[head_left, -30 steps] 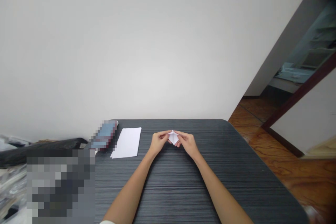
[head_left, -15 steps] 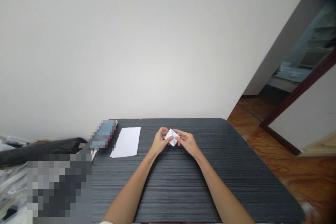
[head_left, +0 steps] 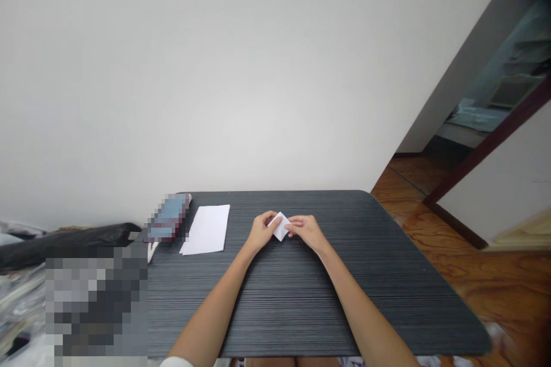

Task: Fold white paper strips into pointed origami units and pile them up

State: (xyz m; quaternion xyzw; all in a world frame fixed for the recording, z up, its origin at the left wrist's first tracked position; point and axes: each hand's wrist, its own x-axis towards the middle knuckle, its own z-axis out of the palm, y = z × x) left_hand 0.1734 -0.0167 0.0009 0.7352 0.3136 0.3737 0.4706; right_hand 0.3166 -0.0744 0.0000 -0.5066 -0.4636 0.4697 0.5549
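Pinched over the dark desk [head_left: 301, 309], toward its far middle: a small folded paper [head_left: 280, 226], with the left hand [head_left: 259, 233] at its 9 o'clock and the right hand [head_left: 306, 231] at its 3 o'clock, each grip closed on an edge between thumb and fingertips. Cannot tell whether it touches the desk. Lying flat at 9 o'clock of the hands, well apart: a white sheet [head_left: 206, 230], and just beside that, again at 9 o'clock, a pixelated object [head_left: 167, 219].
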